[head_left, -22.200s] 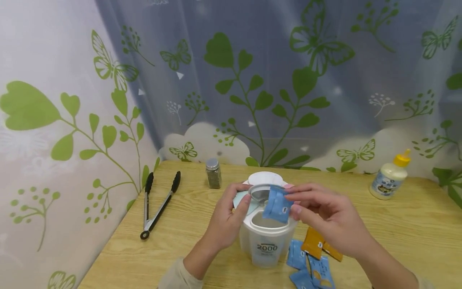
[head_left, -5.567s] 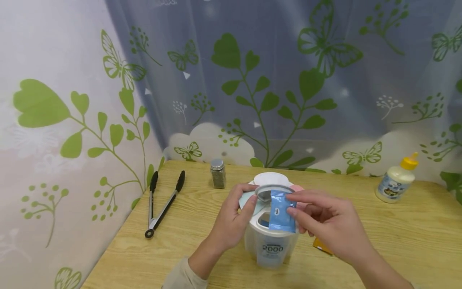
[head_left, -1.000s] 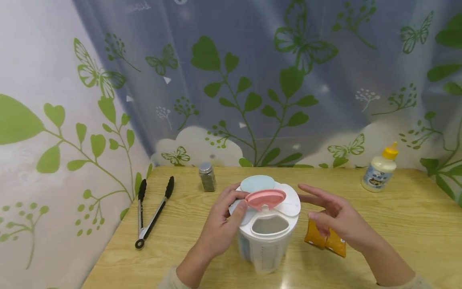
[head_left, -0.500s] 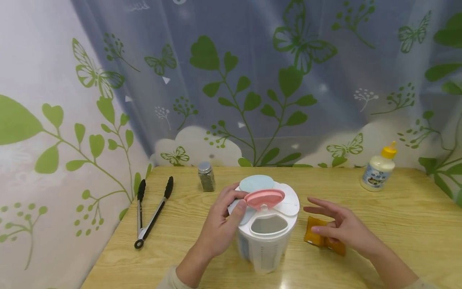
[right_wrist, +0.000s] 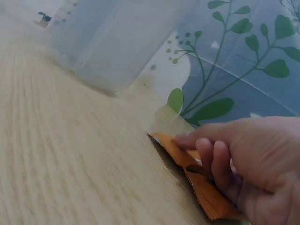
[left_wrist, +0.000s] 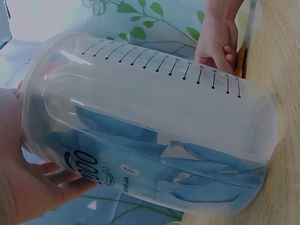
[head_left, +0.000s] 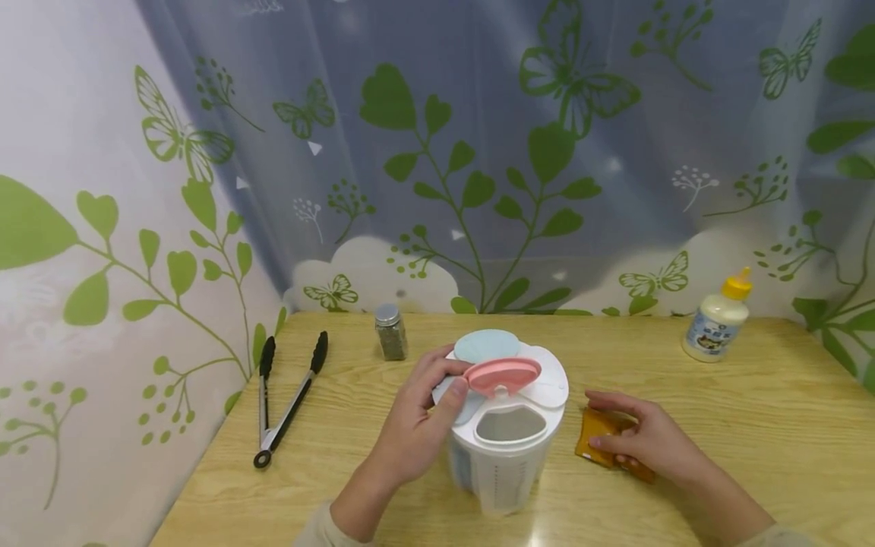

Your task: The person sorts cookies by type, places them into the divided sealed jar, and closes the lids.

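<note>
My left hand [head_left: 422,425] grips the rim of a clear, white-topped storage canister [head_left: 509,479] standing on the table, thumb beside its raised pink flap [head_left: 502,376]. Under that flap the front opening shows a bare compartment. Through the wall in the left wrist view, several blue packets [left_wrist: 211,192] fill a side compartment. To the canister's right, my right hand [head_left: 659,441] pinches an orange packet [head_left: 593,441] between thumb and fingers at table height. A second orange packet [right_wrist: 211,197] lies against the first, partly covered by the curled fingers.
Black-tipped tongs [head_left: 287,418] lie spread at the left. A small glass jar with a grey lid [head_left: 391,334] stands behind the canister's left side. At the back right is a yellow-capped bottle [head_left: 714,323]. A patterned curtain [head_left: 478,152] hangs behind the table [head_left: 752,441].
Blue packets seen earlier on the table and in my right hand are gone from there. The canister top now faces me with its pink flap raised. My right hand has lowered onto the orange packets.
</note>
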`<state>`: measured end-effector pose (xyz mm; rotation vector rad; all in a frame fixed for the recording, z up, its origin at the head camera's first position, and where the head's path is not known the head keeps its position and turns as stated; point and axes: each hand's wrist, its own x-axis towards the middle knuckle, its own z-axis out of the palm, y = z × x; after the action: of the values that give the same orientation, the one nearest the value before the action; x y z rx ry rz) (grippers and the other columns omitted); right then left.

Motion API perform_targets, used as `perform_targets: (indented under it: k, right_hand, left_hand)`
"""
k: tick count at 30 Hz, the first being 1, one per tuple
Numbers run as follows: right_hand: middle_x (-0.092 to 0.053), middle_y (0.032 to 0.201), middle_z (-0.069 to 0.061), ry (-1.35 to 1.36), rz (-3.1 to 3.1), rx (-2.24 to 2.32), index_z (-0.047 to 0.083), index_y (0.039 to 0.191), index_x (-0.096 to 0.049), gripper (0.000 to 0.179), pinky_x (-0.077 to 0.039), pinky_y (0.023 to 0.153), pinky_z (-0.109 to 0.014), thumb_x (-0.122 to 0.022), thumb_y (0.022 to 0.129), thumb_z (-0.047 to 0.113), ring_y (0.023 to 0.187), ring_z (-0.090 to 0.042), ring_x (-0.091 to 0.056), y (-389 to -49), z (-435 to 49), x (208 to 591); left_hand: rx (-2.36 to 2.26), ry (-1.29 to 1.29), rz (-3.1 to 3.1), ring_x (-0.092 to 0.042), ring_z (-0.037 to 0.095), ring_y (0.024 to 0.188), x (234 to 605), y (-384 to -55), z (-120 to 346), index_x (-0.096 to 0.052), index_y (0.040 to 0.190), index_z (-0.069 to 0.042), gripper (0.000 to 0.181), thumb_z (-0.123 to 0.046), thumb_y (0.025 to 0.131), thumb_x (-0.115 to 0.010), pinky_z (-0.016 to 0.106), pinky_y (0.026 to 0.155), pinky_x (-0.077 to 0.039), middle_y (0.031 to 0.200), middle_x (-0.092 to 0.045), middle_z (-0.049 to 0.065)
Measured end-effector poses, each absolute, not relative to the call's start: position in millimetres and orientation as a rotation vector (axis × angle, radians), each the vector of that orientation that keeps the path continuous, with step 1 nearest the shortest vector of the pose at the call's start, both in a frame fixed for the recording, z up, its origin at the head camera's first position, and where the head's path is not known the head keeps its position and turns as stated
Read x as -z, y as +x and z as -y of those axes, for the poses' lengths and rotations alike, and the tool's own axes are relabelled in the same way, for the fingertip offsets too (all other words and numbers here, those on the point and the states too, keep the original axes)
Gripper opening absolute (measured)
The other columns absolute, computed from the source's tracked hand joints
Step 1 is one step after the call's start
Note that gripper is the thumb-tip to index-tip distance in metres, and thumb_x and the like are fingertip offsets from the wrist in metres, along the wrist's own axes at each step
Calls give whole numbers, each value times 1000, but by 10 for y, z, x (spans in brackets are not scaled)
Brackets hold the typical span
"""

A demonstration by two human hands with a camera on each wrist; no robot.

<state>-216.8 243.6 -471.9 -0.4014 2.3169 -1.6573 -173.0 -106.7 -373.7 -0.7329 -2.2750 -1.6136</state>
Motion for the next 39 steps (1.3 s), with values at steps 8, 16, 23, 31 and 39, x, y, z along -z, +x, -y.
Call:
perform_targets:
  k: [8,16,23,31,39]
  right_hand:
    - [-71,105,-19,-290,-2391,1567,-4,135,-57,61,-48,47,-23,-81,84,21,50,-6,-52,-2156,-2382,4677]
    - [-60,64,2,-209,-2285,1658,-8,136,-55,63,-47,48,-23,-79,86,23,50,-6,-50,-2210,-2418,4650]
    - [-70,88,7,-210,-2322,1683,-6,134,-57,55,-43,49,-22,-76,89,20,52,-4,-44,-2168,-2456,4522]
    - [-69,85,8,-259,-2298,1793,9,130,-64,37,-43,52,-29,-70,93,14,58,-6,-48,-2068,-2464,4268]
    - [-70,85,8,-418,-2313,1869,21,123,-69,35,-42,51,-32,-66,94,3,58,-7,-51,-1950,-2425,3962]
  left_hand:
    - [1617,-745,2285,-45,27,139,3729,-1729,1076,-66,115,-19,19,-21,104,-52,42,99,-52,145,-50,3]
    - [1625,-730,2277,-46,26,138,3730,-1737,1093,-66,114,-17,19,-20,103,-51,37,98,-53,143,-52,4]
    - [1625,-746,2263,-46,26,137,3749,-1750,1083,-67,114,-17,18,-19,103,-52,35,98,-52,142,-52,4]
    - [1607,-752,2256,-47,26,136,3750,-1747,1085,-67,114,-19,18,-19,103,-53,36,94,-54,142,-52,4]
    - [1625,-747,2255,-47,25,137,3750,-1745,1076,-67,115,-19,19,-20,103,-53,35,93,-55,143,-52,4]
